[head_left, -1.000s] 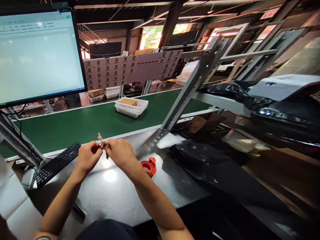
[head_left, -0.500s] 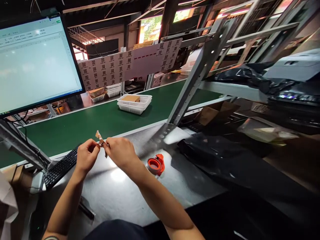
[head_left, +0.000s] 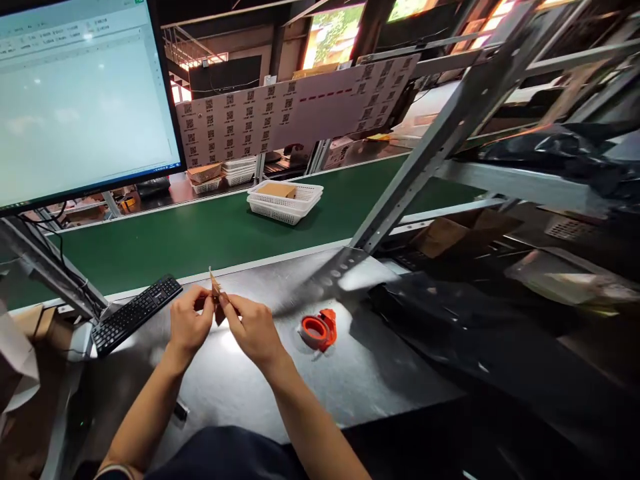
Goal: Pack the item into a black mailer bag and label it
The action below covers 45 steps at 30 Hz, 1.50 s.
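Observation:
Both my hands are raised over the metal tabletop point(head_left: 225, 393), fingertips close together. My left hand point(head_left: 191, 320) pinches the left side of a thin, crumpled brown piece point(head_left: 215, 285), which looks like paper or tape. On its other side, my right hand point(head_left: 253, 325) grips the same piece between thumb and fingers. The piece stands roughly upright, and its lower part shows between the hands. To the right of my right hand, an orange tape dispenser point(head_left: 327, 330) lies on the metal surface. A black keyboard point(head_left: 137, 313) sits left of my left hand.
A green conveyor belt point(head_left: 200, 233) runs behind the table, carrying white plastic baskets point(head_left: 285, 210) with a brown box inside. A monitor point(head_left: 85, 100) hangs at upper left. A slanted metal post point(head_left: 400, 180) and black plastic bags point(head_left: 450, 333) stand to the right.
The view has shifted, so the table and belt items appear further right. My hands have turned the brown piece more upright, and my right fingers have moved along it.

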{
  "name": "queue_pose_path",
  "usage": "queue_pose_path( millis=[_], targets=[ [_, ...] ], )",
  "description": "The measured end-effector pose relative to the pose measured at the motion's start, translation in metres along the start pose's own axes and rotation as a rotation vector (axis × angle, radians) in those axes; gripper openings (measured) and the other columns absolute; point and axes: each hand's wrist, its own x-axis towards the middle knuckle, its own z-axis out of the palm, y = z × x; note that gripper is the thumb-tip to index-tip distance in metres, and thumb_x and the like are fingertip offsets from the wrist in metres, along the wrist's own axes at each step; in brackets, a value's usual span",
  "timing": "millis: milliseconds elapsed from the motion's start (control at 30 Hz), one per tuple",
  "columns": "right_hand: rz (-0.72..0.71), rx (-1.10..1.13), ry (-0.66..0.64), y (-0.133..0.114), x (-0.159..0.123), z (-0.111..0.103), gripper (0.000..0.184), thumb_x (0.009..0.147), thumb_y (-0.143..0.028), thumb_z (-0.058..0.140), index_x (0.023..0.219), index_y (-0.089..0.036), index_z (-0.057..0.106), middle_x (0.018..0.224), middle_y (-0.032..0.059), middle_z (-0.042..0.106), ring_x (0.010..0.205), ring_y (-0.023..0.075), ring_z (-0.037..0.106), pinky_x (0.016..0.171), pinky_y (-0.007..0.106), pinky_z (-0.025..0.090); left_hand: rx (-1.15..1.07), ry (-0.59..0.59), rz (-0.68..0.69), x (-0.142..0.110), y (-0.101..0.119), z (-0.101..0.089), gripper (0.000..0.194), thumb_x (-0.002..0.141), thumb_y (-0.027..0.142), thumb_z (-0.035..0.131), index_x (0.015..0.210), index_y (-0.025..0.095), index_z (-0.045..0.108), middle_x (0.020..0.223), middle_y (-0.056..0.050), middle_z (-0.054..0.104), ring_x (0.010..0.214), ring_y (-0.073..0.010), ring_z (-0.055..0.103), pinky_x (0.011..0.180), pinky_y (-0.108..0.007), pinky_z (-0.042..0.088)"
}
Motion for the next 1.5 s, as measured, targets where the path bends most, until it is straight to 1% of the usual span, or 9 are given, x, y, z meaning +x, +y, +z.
queue_pose_path(
  millis=[233, 500, 667, 767, 1000, 1133, 1233, 1367, 1500],
  targets=[
    [0.149, 0.378, 0.126, 0.011, -0.014, 0.024, 0.049, 0.107, -0.050, 0.048, 0.069, -0.020, 0.060, 0.058, -0.0018, 0.050, 0.054, 0.0121, 0.044, 0.055, 0.027, 0.034, -0.393, 0.039, -0.049, -0.021, -0.038, 0.007, 0.017, 0.092, 0.033, 0.074, 0.086, 0.017, 0.074, 0.108, -0.010, 0.082, 0.097, -0.0218, 0.079, 0.087, -0.032, 0.063],
    [0.367, 0.940, 0.217, 0.020, -0.016, 0.032, 0.045, 0.086, -0.065, 0.076, 0.081, -0.020, 0.077, 0.076, 0.0039, 0.072, 0.070, 0.0183, 0.066, 0.067, 0.030, 0.056, -0.537, 0.015, -0.004, -0.028, -0.043, -0.015, 0.024, 0.090, 0.042, 0.080, 0.098, 0.019, 0.077, 0.126, -0.013, 0.077, 0.114, -0.0252, 0.074, 0.094, -0.034, 0.062],
    [0.576, 1.292, 0.222, 0.031, -0.018, 0.029, 0.049, 0.068, -0.064, 0.091, 0.094, -0.024, 0.079, 0.091, 0.0047, 0.081, 0.084, 0.0240, 0.077, 0.074, 0.034, 0.065, -0.494, 0.018, -0.215, -0.023, -0.037, -0.017, 0.040, 0.084, 0.044, 0.084, 0.115, 0.020, 0.077, 0.120, -0.011, 0.076, 0.108, -0.0217, 0.073, 0.083, -0.027, 0.060],
    [0.607, 1.291, 0.215, 0.032, -0.022, 0.031, 0.047, 0.068, -0.062, 0.092, 0.094, -0.025, 0.080, 0.093, 0.0041, 0.082, 0.085, 0.0227, 0.078, 0.074, 0.031, 0.065, -0.579, -0.084, -0.316, -0.023, -0.030, -0.012, 0.040, 0.078, 0.049, 0.086, 0.100, 0.017, 0.077, 0.098, -0.009, 0.078, 0.089, -0.0192, 0.073, 0.072, -0.024, 0.058],
    [0.662, 1.241, 0.171, 0.039, -0.033, 0.044, 0.047, 0.072, -0.064, 0.088, 0.097, -0.025, 0.078, 0.099, 0.0058, 0.081, 0.092, 0.0252, 0.077, 0.080, 0.036, 0.065, -0.590, 0.017, -0.319, -0.035, -0.020, -0.004, 0.033, 0.073, 0.037, 0.090, 0.093, 0.017, 0.073, 0.085, -0.004, 0.074, 0.075, -0.0133, 0.068, 0.067, -0.020, 0.055],
    [0.642, 0.997, 0.321, 0.048, -0.043, 0.049, 0.052, 0.073, -0.057, 0.088, 0.109, -0.024, 0.070, 0.107, 0.0066, 0.077, 0.094, 0.0229, 0.074, 0.079, 0.036, 0.063, -0.346, 0.096, -0.137, -0.043, -0.023, -0.005, 0.017, 0.085, 0.030, 0.079, 0.095, 0.018, 0.076, 0.085, -0.004, 0.076, 0.075, -0.0146, 0.071, 0.070, -0.023, 0.057],
    [0.403, 0.525, 0.548, 0.039, -0.049, 0.042, 0.032, 0.081, -0.045, 0.083, 0.096, -0.022, 0.067, 0.087, 0.0023, 0.070, 0.078, 0.0177, 0.067, 0.071, 0.032, 0.058, -0.086, 0.184, 0.122, -0.047, -0.023, -0.008, 0.008, 0.093, 0.025, 0.072, 0.096, 0.019, 0.076, 0.082, -0.004, 0.076, 0.070, -0.0143, 0.069, 0.069, -0.025, 0.056],
    [0.093, 0.229, 0.284, 0.006, -0.044, 0.028, 0.012, 0.093, -0.031, 0.072, 0.086, -0.021, 0.071, 0.079, 0.0028, 0.071, 0.073, 0.0176, 0.068, 0.072, 0.032, 0.057, 0.124, 0.205, 0.365, -0.052, -0.022, -0.010, 0.010, 0.097, 0.018, 0.067, 0.098, 0.021, 0.076, 0.083, -0.005, 0.076, 0.072, -0.0165, 0.070, 0.072, -0.027, 0.055],
    [0.136, 0.261, 0.164, -0.014, -0.032, 0.024, 0.012, 0.092, -0.032, 0.072, 0.086, -0.021, 0.075, 0.082, 0.0041, 0.077, 0.074, 0.0183, 0.073, 0.073, 0.031, 0.061, 0.155, 0.171, 0.444, -0.057, -0.026, -0.010, 0.014, 0.098, 0.015, 0.066, 0.105, 0.022, 0.077, 0.088, -0.007, 0.078, 0.079, -0.0197, 0.073, 0.077, -0.030, 0.056]
  ],
)
